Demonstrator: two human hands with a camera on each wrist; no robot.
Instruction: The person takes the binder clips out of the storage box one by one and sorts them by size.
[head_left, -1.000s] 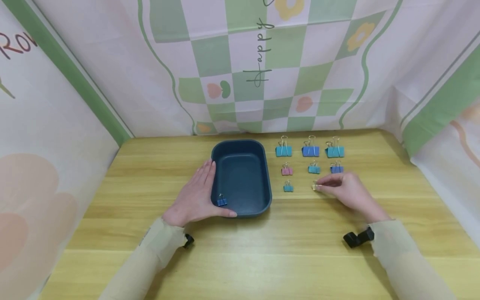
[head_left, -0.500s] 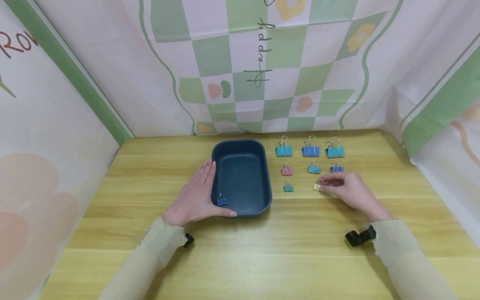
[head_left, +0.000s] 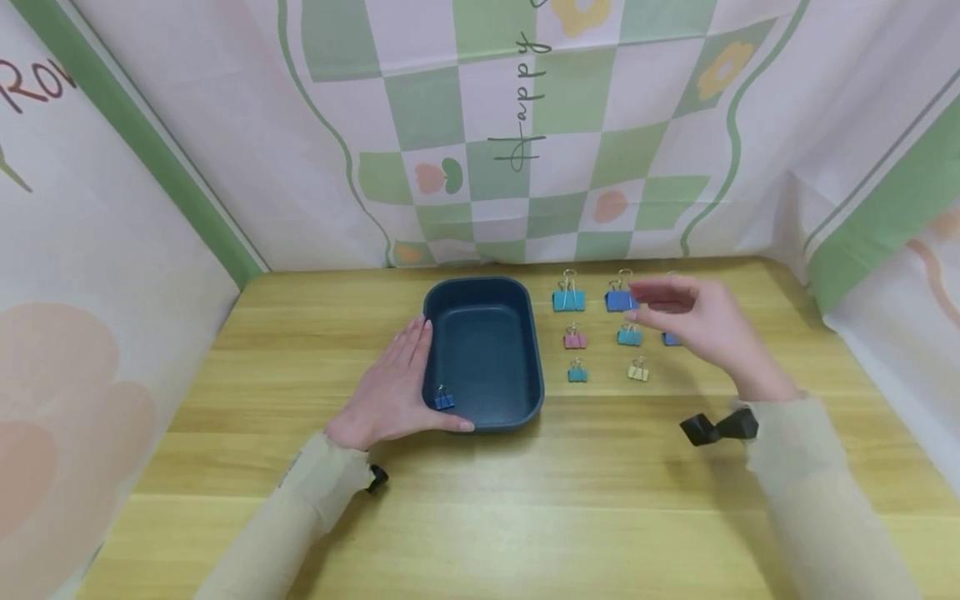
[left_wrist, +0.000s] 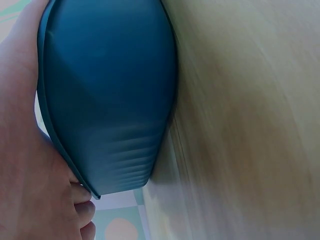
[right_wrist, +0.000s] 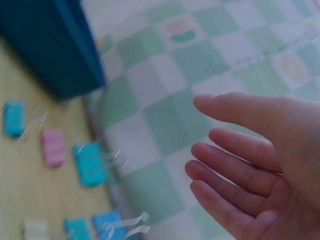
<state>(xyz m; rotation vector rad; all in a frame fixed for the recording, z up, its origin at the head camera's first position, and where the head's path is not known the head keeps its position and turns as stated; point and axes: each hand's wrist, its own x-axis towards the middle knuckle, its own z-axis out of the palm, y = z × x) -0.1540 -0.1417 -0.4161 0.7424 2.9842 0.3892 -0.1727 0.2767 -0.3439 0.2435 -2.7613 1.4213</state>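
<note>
My left hand rests on the near left corner of a dark blue tray, its fingers straight along the left rim and the thumb along the front. Inside that corner lies a small blue binder clip. Raised above the right-hand clips, my right hand holds nothing; its palm and parted fingers show in the right wrist view. Below and left of it a pale yellow binder clip stands on the table. The right hand hides most of the back right clip and part of a blue binder clip.
Rows of binder clips stand right of the tray: large teal and large blue at the back, pink and teal in the middle, small teal in front. A patterned curtain hangs behind the wooden table.
My right hand has let go of the yellow binder clip, leaving it standing in the front row, and has risen and moved toward the back. The left hand has stayed on the tray.
</note>
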